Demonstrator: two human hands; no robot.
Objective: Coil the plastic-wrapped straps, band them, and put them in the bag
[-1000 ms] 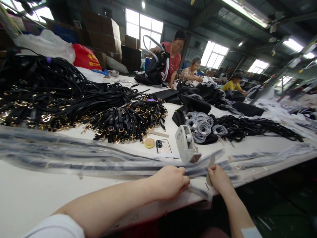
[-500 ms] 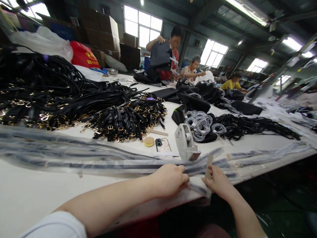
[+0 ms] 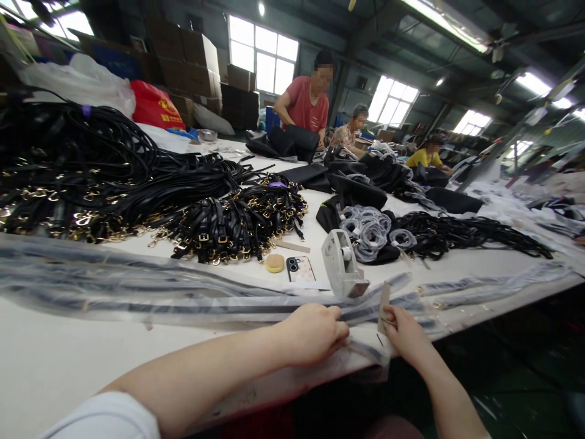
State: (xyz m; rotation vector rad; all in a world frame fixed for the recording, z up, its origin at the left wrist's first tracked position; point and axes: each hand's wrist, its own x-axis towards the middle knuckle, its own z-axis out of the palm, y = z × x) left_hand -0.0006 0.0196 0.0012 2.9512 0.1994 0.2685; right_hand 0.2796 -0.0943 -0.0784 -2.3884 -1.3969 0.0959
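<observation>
Head view: along the near edge of the desk (image 3: pixel 41 350), several plastic-sleeved straps (image 3: pixel 183 310) already lie wrapped; the heaped buckled straps (image 3: pixel 223 235), toward the far edge, look bare and not yet sleeved. The right hand (image 3: pixel 403 330) pinches a thin beige strip (image 3: pixel 384 300) near the near edge. The left hand (image 3: pixel 315 334) has its grip curled by a plastic sleeve (image 3: pixel 372 355) at that edge; whether it clasps anything, I cannot tell.

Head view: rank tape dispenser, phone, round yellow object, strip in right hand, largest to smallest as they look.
1. Tape dispenser
2. Phone
Not ranked: strip and round yellow object, too close to call.
</observation>
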